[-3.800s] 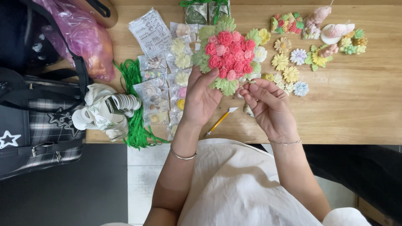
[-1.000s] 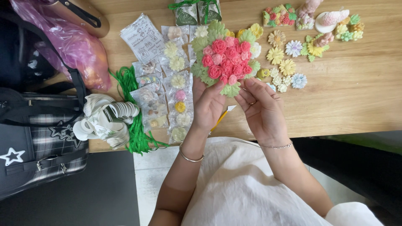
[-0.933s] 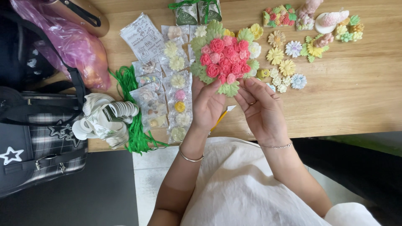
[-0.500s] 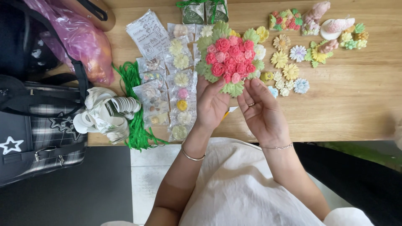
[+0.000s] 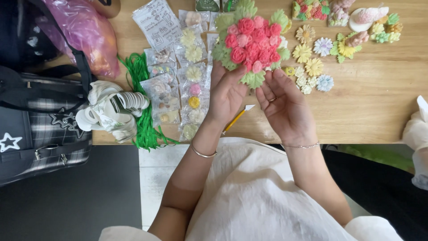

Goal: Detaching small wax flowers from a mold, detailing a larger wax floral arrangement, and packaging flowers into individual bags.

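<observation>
A round bouquet-shaped piece of pink and red roses ringed with green leaves (image 5: 250,41) is held up over a wooden table (image 5: 379,111). My left hand (image 5: 227,91) grips its lower left edge from behind, palm toward me. On its lower right edge rest the fingertips of my right hand (image 5: 285,107), which wears a ring. Under my hands lies a yellow-handled tool with a white tip (image 5: 237,118).
Clear packets of small flowers (image 5: 192,67) lie left of the bouquet, beside green raffia (image 5: 141,107) and a patterned ribbon bundle (image 5: 111,109). Loose yellow, white and blue flowers (image 5: 312,67) sit to the right. A dark checked bag (image 5: 40,129) and pink plastic bag (image 5: 84,31) are far left.
Both hands and the bouquet stay together. The bouquet has turned slightly in my hands and sits a little higher in view as the camera shifted.
</observation>
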